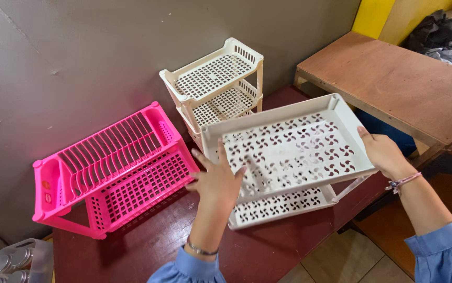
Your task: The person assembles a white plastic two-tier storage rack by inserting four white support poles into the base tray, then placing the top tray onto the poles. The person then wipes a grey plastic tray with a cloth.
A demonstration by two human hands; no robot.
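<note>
I hold a white two-tier plastic rack (289, 152) with patterned cut-outs, tilted over the dark red table (268, 251). My left hand (216, 181) grips the front left edge of its upper tray. My right hand (382, 153) grips the right edge of the same tray. The lower tray (283, 207) shows beneath, resting near the table's front edge.
A pink two-tier dish rack (111, 167) stands at the left against the grey wall. A cream tiered shelf rack (215, 84) stands behind the white one. A brown wooden bench (388, 78) lies at the right, with clothes (446, 36) beyond. A clear container (19, 262) sits at bottom left.
</note>
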